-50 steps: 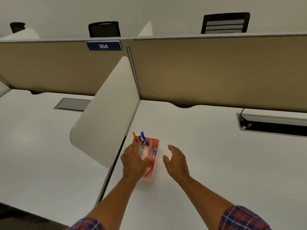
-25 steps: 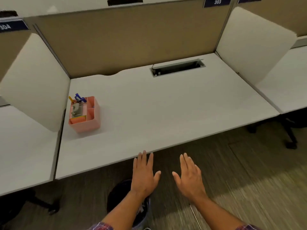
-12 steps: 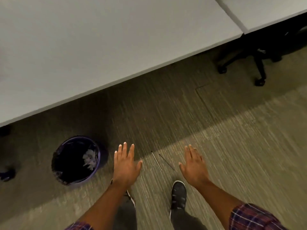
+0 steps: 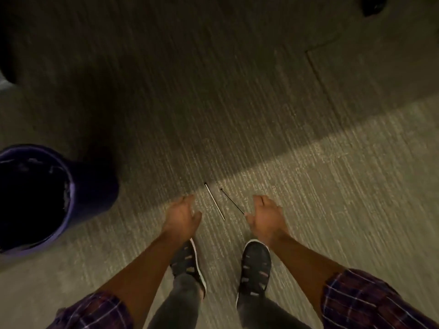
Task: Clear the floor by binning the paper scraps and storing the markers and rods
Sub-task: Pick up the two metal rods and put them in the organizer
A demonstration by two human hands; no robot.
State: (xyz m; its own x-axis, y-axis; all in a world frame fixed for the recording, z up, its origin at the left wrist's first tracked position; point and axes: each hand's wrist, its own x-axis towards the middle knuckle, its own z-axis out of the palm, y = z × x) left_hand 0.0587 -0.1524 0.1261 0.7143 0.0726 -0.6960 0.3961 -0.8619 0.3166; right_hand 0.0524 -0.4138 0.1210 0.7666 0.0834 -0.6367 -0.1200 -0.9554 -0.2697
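2 rods (image 4: 223,202) on carpet, purple bin (image 4: 71,193) left, contents too dark.

My view tips from the tabletop straight down to the floor (image 4: 308,186). My left hand (image 4: 181,216) and right hand (image 4: 264,216) drop lower, now flanking the light rod (image 4: 214,201) and dark rod (image 4: 232,201). The bin (image 4: 71,191) slides to the left edge.

Purple bin (image 4: 71,198) — plaid sleeves (image 4: 370,302)
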